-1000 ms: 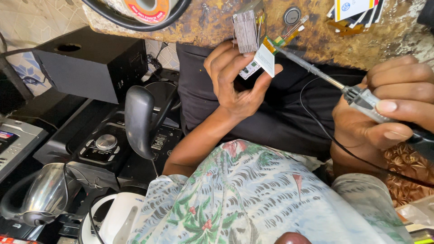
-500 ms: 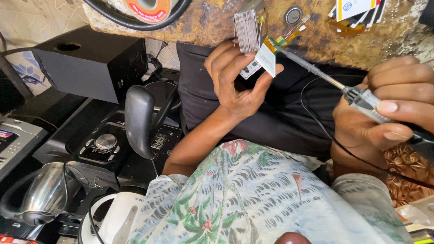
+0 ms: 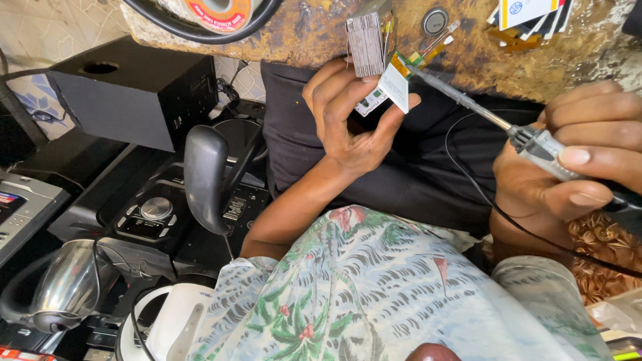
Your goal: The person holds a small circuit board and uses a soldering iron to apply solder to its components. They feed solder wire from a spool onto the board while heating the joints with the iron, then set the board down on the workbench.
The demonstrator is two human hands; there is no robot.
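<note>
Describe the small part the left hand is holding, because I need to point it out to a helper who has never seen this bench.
Start at the scarred brown bench edge along the top. Just below its middle, the left hand pinches a small white module with a tiny green circuit board and an amber ribbon on top. Only this part meets the tip of the soldering iron, which the right hand holds.

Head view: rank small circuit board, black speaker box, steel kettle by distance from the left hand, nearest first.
From the left hand:
1. Small circuit board, pinched in its fingers, at the table edge.
2. Black speaker box, off to the image left.
3. Steel kettle, lower left corner, farthest.
</note>
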